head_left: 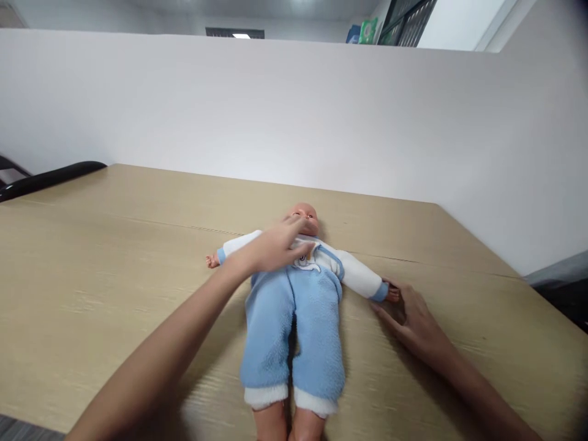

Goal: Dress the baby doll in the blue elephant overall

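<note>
A baby doll (294, 318) lies on its back on the wooden table (138, 306), its head at the far end and its arms spread. It wears a blue and white fleecy outfit with a cartoon on the chest. My left hand (278, 244) reaches over the doll's upper chest, fingers stretched toward its chin and covering part of its face. Beside the doll's hand on the right, my right hand (416, 318) has thumb and fingers apart around it, with the fingers touching it. The doll's feet are cut off by the lower edge of the view.
Behind the table rises a white partition (275, 110). A black curved chair part (55, 177) stands at the table's left edge. Something dark (563, 294) is beyond the right edge. Green and blue packages (367, 30) show above the partition.
</note>
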The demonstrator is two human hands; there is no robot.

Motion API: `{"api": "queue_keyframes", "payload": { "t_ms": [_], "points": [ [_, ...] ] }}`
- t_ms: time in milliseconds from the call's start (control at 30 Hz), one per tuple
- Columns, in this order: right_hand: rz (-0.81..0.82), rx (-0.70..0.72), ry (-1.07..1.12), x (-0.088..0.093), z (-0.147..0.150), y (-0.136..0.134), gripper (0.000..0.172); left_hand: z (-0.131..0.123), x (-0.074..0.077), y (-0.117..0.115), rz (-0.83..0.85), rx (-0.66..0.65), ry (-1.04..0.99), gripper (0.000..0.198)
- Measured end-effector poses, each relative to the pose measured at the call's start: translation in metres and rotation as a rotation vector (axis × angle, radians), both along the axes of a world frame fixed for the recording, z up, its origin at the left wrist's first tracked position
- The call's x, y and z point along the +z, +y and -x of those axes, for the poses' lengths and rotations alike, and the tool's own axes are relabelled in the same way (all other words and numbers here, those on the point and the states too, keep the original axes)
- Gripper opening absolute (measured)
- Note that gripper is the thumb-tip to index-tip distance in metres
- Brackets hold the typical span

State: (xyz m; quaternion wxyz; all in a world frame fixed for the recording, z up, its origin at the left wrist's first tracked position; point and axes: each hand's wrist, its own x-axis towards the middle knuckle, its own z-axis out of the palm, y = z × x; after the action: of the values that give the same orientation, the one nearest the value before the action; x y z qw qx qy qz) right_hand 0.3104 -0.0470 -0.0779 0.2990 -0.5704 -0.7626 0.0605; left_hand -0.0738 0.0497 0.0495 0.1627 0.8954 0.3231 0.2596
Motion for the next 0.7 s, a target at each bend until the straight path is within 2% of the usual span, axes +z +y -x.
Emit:
{"api": "queue_keyframes", "payload": {
  "t_ms": [100, 200, 367, 567, 700],
  "points": [
    [0.009, -0.016, 0.055, 0.000, -0.002, -0.002, 0.046, -0.041, -0.021, 0.012, -0.093, 0.054, 0.195, 0.023],
    [0.053, -0.025, 0.171, 0.007, 0.005, -0.002, 0.045, -0.059, -0.037, 0.021, -0.142, 0.091, 0.281, 0.022],
    [0.229, 0.012, 0.513, 0.016, 0.019, 0.001, 0.050, -0.056, -0.046, 0.022, -0.161, -0.016, 0.116, 0.026],
    [0.174, 0.040, 0.830, 0.036, 0.046, 0.040, 0.051, -0.055, -0.044, 0.013, -0.138, -0.206, -0.018, 0.027],
    [0.163, 0.080, 0.898, 0.047, 0.070, 0.068, 0.052, -0.053, -0.042, 0.008, -0.212, -0.251, -0.055, 0.032]
  ]
}}
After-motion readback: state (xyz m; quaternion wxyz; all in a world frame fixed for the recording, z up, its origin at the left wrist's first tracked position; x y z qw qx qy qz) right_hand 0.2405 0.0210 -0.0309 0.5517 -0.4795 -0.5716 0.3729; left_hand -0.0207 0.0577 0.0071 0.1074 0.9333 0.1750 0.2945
